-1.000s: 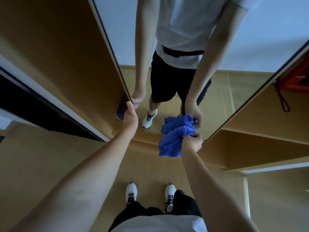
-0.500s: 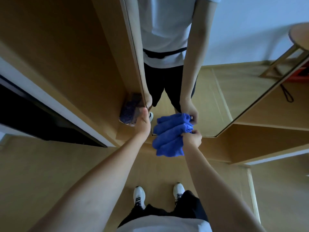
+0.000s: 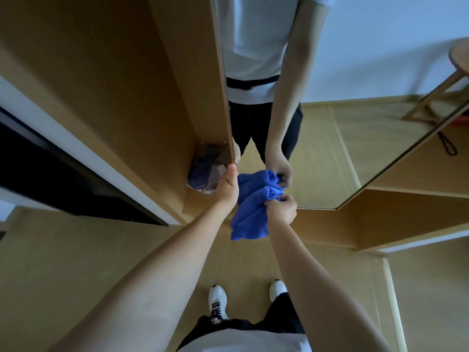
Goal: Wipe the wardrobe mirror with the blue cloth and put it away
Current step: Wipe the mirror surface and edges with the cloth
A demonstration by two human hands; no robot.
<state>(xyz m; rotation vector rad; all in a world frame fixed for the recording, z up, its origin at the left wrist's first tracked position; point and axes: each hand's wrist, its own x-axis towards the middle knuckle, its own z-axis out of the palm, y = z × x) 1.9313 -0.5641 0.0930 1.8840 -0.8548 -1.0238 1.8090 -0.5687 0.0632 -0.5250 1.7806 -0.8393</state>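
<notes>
Wood-look floor point(image 3: 76, 250) and tan wardrobe panels fill most of the head view, with a pale wall showing in the reflection up top.

So the wardrobe mirror point(image 3: 342, 153) is on a door that stands swung out, its near edge running down to the left hand point(image 3: 226, 190). That hand is at the bottom of the door edge with the thumb lying straight up along it. The rest of its fingers are hidden behind the door, so I can't tell how they're curled or whether they actually grip it.

The right hand point(image 3: 281, 210) has its fingers curled tight round a bunched-up corner of the blue cloth point(image 3: 251, 214). The cloth hangs crumpled from that grip, just left of the right hand and squeezed in between both hands, with its upper folds right against the bottom of the glass. You can see the cloth and the gripping hand doubled in the reflection just above.

Beyond the left hand, behind the door edge, there's a dark purplish bundle in clear wrap point(image 3: 206, 171) sitting on the wardrobe's bottom shelf. Far off to the right of the right hand a black cord point(image 3: 448, 146) hangs inside the wardrobe. Below both hands are white sneakers point(image 3: 217, 302) on the floor.
</notes>
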